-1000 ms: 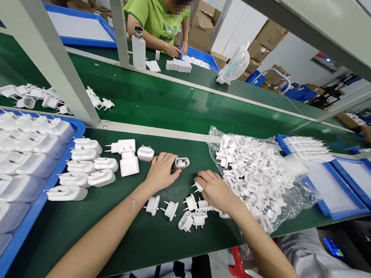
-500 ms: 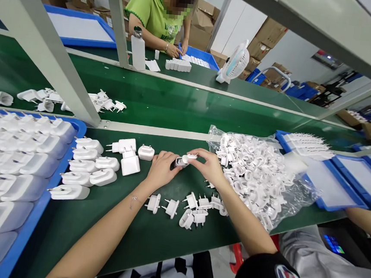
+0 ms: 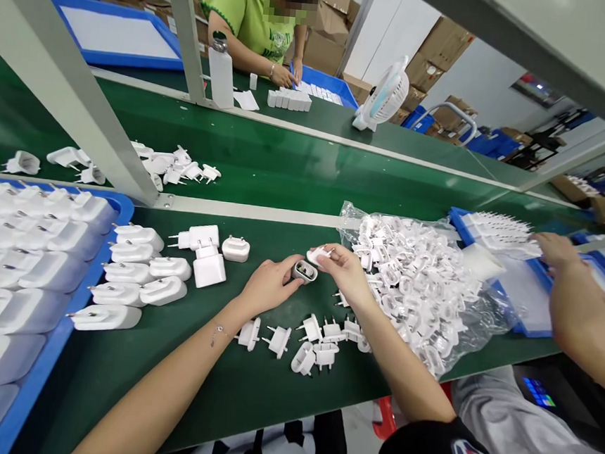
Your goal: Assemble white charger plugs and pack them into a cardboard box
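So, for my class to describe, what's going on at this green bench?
The person's left hand holds a pale oval plastic housing, its open end showing. The right hand pinches a small white plastic piece beside that opening, not seated in it. Loose white pronged plastic plugs lie nearby, beside a clear plastic bag heaped with similar parts. To the left, a blue plastic tray holds rows of white housings.
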Demonstrator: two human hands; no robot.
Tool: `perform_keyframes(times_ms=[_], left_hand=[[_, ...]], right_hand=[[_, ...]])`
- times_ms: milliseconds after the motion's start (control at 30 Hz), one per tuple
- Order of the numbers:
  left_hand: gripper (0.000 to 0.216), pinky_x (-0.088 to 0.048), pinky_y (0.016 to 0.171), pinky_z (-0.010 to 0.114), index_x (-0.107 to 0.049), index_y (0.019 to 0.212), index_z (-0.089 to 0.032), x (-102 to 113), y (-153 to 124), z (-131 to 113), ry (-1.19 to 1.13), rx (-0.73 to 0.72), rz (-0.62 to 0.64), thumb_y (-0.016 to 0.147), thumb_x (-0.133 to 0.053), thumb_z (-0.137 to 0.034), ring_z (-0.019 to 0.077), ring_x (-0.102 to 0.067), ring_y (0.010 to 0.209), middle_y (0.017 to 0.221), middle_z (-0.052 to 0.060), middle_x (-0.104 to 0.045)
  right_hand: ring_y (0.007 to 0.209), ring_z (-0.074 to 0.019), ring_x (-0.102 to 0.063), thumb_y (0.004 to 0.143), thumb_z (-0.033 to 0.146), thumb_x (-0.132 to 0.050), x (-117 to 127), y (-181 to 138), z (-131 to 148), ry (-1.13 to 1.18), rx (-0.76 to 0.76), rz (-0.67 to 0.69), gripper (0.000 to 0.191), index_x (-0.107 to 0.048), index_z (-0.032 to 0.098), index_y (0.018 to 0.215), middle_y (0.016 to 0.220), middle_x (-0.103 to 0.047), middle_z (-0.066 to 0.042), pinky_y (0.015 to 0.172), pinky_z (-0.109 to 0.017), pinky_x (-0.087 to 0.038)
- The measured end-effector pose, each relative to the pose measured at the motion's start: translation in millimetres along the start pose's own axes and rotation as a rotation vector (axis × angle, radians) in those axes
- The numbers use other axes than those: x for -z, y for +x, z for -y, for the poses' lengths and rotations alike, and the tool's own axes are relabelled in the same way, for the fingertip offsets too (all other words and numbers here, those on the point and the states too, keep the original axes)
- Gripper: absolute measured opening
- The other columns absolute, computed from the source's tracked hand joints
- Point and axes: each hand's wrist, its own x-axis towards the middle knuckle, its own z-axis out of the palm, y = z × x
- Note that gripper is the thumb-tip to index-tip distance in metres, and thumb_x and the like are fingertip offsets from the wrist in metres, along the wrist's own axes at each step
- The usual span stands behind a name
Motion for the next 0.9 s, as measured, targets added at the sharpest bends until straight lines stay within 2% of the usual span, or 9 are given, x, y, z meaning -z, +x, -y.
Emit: perform_keyframes(times_ms=[100, 233, 533, 700, 767, 833, 900], left_hand=[[0.032, -0.035, 0.068, 0.028, -0.051, 0.115, -0.024, -3, 3, 2, 0.003, 0.007, -0.003, 0.085, -0.051, -0.036, 0.0141, -0.052, 0.058, 0.059, -0.006, -0.047], [0.031, -0.035, 0.069, 0.028, -0.049, 0.112, -0.023, -8, 5, 4, -0.027, 0.028, -0.025, 0.084, -0.054, -0.037, 0.0144, -0.052, 0.059, 0.059, -0.007, -0.048], [0.028, -0.035, 0.069, 0.029, -0.050, 0.110, -0.023, -8, 4, 4, -0.030, 0.029, -0.039, 0.085, -0.052, -0.036, 0.0145, -0.053, 0.060, 0.062, -0.006, -0.052], [0.027, -0.037, 0.068, 0.029, -0.052, 0.108, -0.024, -9, 4, 4, -0.024, 0.027, -0.049, 0.084, -0.054, -0.035, 0.0152, -0.053, 0.061, 0.063, -0.006, -0.051], [0.025, -0.039, 0.070, 0.030, -0.054, 0.106, -0.023, -8, 3, 3, -0.026, 0.013, -0.078, 0.083, -0.056, -0.034, 0.0166, -0.055, 0.069, 0.073, -0.002, -0.055], [0.024, -0.041, 0.077, 0.031, -0.055, 0.103, -0.022, -6, 2, 2, -0.058, -0.029, -0.119, 0.082, -0.057, -0.032, 0.0193, -0.056, 0.086, 0.092, 0.003, -0.058], [0.023, -0.041, 0.083, 0.032, -0.054, 0.104, -0.021, -4, 2, 2, -0.151, -0.056, -0.116, 0.082, -0.055, -0.030, 0.0196, -0.054, 0.093, 0.103, 0.004, -0.058]], right_hand=[[0.088, -0.0192, -0.063, 0.077, 0.033, -0.062, 1, -5, 2, -0.259, 0.161, 0.025, 0.016, -0.064, 0.020, 0.086, 0.098, -0.067, -0.005, 0.076, -0.032, -0.052], [0.078, -0.0170, -0.063, 0.080, 0.027, -0.059, -1, -14, 9, -0.436, 0.236, 0.055, 0.012, -0.066, 0.021, 0.088, 0.092, -0.068, -0.003, 0.072, -0.030, -0.051], [0.080, -0.0177, -0.062, 0.082, 0.028, -0.057, -6, -16, 4, -0.515, 0.286, 0.057, 0.014, -0.066, 0.023, 0.091, 0.094, -0.068, -0.003, 0.064, -0.027, -0.047], [0.082, -0.0194, -0.062, 0.083, 0.031, -0.057, -1, -13, 7, -0.601, 0.290, 0.127, 0.013, -0.065, 0.024, 0.090, 0.091, -0.068, -0.002, 0.070, -0.029, -0.046], [0.083, -0.0198, -0.062, 0.083, 0.032, -0.057, 1, -12, 9, -0.648, 0.277, 0.163, 0.012, -0.064, 0.024, 0.090, 0.091, -0.068, -0.001, 0.071, -0.029, -0.045], [0.082, -0.0196, -0.061, 0.083, 0.033, -0.058, 3, -11, 9, -0.672, 0.263, 0.180, 0.012, -0.063, 0.024, 0.089, 0.089, -0.067, -0.001, 0.071, -0.028, -0.045], [0.079, -0.0188, -0.061, 0.084, 0.034, -0.057, 3, -10, 8, -0.676, 0.251, 0.197, 0.012, -0.061, 0.024, 0.089, 0.087, -0.066, -0.001, 0.070, -0.027, -0.045]])
